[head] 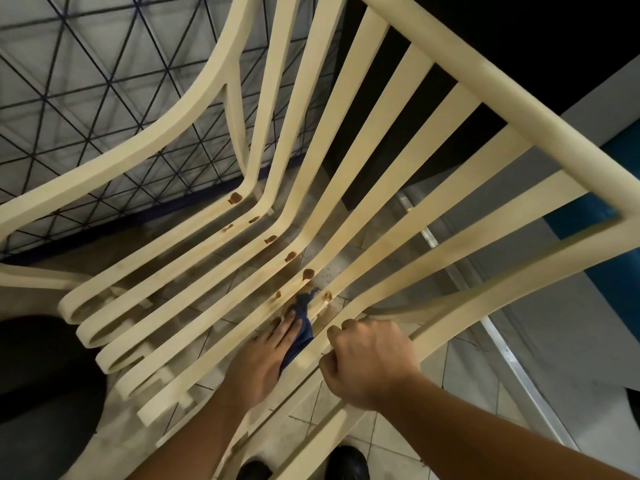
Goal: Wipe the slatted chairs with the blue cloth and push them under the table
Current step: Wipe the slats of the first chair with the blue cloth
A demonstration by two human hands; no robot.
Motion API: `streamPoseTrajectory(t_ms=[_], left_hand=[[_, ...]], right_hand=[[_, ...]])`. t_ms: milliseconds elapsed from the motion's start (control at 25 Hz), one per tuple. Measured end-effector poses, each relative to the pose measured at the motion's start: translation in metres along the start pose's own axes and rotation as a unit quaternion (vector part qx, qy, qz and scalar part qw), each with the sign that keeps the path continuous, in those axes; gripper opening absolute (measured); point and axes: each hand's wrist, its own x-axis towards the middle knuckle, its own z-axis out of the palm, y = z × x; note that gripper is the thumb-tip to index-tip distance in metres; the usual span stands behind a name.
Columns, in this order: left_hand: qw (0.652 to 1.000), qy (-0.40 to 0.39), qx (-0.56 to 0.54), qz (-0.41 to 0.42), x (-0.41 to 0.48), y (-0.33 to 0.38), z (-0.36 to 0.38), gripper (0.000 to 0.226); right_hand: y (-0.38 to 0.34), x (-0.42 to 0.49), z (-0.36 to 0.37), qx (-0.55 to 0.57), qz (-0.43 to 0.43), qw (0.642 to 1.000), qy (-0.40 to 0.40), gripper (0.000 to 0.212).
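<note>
The cream slatted chair (pixel 485 84) stood on the tiled floor (pixel 381 438), seen from above, with the blue cloth (pixel 300 323) lying bunched on a seat slat near the back edge of the seat, just short of a row of brown stains (pixel 308 273). The left hand (pixel 265 358) pressed the cloth down, its fingers (pixel 285 327) straight and close together; the right hand (pixel 367 362) had its fingers curled round the side rail (pixel 443 322), bracing the chair. The chair looked like moulded plastic: probably light and stiff, and likely to skid on tile unless held. The side rail or top rail seemed the firmest place to grip for pushing it. The cloth was soft and would bunch, so flat pressure suited it.
</note>
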Motion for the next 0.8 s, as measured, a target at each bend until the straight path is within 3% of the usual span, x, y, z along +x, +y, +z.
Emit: streamPoseTrajectory(t_ms=[80, 200, 280, 400, 800], left_hand=[[1.000, 0.009, -0.012, -0.023, -0.036, -0.007, 0.003, 0.120], [0.998, -0.011, 0.000, -0.054, -0.072, -0.018, 0.011, 0.138], [0.998, -0.009, 0.005, -0.059, -0.078, -0.023, 0.012, 0.134], [0.999, -0.013, 0.004, -0.052, -0.073, -0.022, 0.004, 0.123], [1.000, 0.015, -0.010, 0.008, -0.015, -0.004, -0.015, 0.118]], right_hand=[[0.000, 0.000, 0.000, 0.006, 0.001, 1.000, 0.000, 0.034], [0.000, 0.000, -0.002, 0.006, 0.001, 1.000, 0.001, 0.033], [0.001, -0.001, -0.003, 0.004, -0.002, 1.000, -0.003, 0.033], [0.001, 0.000, -0.004, -0.003, -0.007, 1.000, -0.002, 0.034], [0.001, 0.000, -0.004, -0.003, -0.011, 1.000, -0.002, 0.037]])
